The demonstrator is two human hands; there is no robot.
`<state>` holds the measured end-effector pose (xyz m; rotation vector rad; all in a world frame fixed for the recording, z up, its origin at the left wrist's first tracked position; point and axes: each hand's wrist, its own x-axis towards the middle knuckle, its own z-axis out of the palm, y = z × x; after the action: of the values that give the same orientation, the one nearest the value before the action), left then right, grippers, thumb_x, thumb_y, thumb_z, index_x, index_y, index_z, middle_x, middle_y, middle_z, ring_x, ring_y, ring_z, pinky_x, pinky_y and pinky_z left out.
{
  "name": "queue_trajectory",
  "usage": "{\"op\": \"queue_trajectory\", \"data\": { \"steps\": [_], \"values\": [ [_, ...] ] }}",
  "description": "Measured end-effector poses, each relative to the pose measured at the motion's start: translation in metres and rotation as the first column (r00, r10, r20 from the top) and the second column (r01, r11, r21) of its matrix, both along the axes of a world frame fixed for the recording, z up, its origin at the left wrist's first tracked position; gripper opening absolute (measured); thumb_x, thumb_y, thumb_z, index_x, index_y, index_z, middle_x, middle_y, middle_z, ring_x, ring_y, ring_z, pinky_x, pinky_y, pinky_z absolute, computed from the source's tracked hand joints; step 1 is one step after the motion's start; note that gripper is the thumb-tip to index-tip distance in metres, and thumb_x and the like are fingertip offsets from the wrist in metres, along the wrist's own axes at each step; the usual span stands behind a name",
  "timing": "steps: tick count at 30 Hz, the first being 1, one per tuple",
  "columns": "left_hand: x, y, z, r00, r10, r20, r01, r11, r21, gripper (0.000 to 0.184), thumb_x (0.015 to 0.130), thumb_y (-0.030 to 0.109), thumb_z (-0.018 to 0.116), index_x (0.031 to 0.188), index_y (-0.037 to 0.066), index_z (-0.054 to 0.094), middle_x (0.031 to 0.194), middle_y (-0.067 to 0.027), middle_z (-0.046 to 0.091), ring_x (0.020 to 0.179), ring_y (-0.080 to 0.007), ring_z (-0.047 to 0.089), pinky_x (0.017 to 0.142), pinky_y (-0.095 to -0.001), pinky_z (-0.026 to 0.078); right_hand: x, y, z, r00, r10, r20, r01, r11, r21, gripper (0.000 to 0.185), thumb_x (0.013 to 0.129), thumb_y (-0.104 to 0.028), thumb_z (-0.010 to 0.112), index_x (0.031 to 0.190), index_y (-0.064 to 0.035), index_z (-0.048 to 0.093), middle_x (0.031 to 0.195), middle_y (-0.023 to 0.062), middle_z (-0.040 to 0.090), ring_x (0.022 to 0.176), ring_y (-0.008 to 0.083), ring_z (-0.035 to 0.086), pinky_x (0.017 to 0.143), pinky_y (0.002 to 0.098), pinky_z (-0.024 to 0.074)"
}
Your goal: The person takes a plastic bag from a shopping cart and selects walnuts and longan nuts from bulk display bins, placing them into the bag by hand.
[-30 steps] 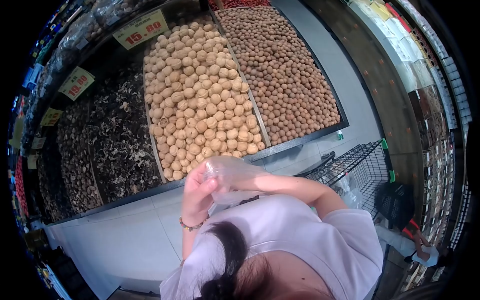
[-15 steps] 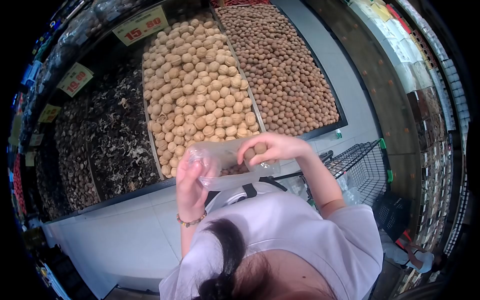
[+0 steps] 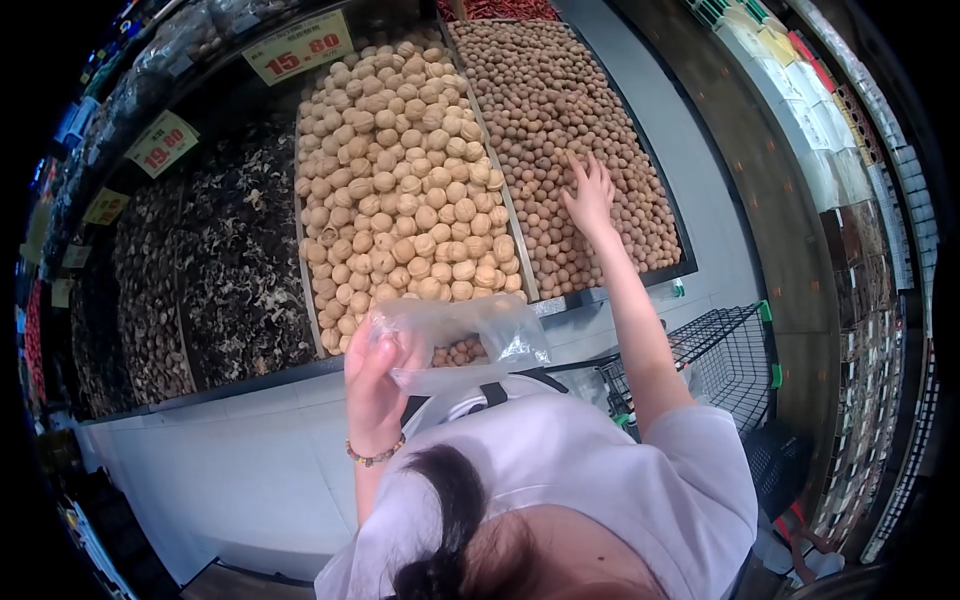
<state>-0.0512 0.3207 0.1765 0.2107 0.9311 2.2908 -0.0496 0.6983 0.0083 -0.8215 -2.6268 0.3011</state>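
Note:
My left hand is closed on a clear plastic bag, held in front of my chest with its mouth facing right. Several dried longans lie inside the bag. Out over the bin of dried longans, my right hand rests with its fingers spread, the tips touching the round brown fruit. No fruit can be made out in its grasp. Left of that bin, walnuts fill a neighbouring compartment behind the bag.
Dark dried fungus fills a compartment further left, beneath price signs. A thin divider parts walnuts from longans. At my right stands a black wire shopping cart. Packed shelves line the aisle's far side.
My right hand has gone from the bag's mouth, where it held a few longans, out to the longan bin, and its fingers have spread. The left hand still holds the bag.

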Motion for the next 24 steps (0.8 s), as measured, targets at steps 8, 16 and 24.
{"op": "queue_trajectory", "data": {
  "steps": [8,16,24],
  "values": [
    [0.004,-0.002,-0.005,0.999,0.013,-0.045,-0.013,1.0,0.01,0.028,0.081,0.017,0.061,0.099,-0.001,0.048,0.067,0.0033,0.039,0.056,-0.0053,0.035,0.049,-0.0189,0.028,0.011,-0.009,-0.027,0.982,0.032,0.185,-0.042,0.998,0.049,0.063,0.084,-0.043,0.049,0.14,-0.026,0.026,0.148,0.0108,0.012,0.133,0.0431,0.007,0.104,0.0606,0.0076],
    [0.004,0.008,0.002,0.994,-0.077,-0.076,0.077,0.997,-0.01,0.029,0.081,0.02,0.062,0.096,0.001,0.047,0.068,0.0033,0.039,0.055,-0.0054,0.034,0.048,-0.0182,0.028,-0.015,0.022,-0.013,0.939,0.136,0.315,-0.098,0.986,-0.132,0.059,0.087,-0.045,0.045,0.14,-0.0313,0.023,0.148,0.0126,0.011,0.133,0.0439,0.009,0.106,0.0563,0.0059],
    [0.003,0.004,0.005,0.991,-0.097,-0.097,0.098,0.995,0.009,0.029,0.082,0.021,0.062,0.096,-0.001,0.049,0.064,0.0025,0.038,0.053,-0.0079,0.036,0.046,-0.0203,0.027,0.047,-0.102,0.137,0.85,0.195,-0.49,-0.501,0.589,-0.634,0.022,0.087,-0.008,0.049,0.106,0.0002,0.055,0.114,0.0127,0.055,0.103,0.0209,0.055,0.089,0.0308,0.0426]
  ]
}}
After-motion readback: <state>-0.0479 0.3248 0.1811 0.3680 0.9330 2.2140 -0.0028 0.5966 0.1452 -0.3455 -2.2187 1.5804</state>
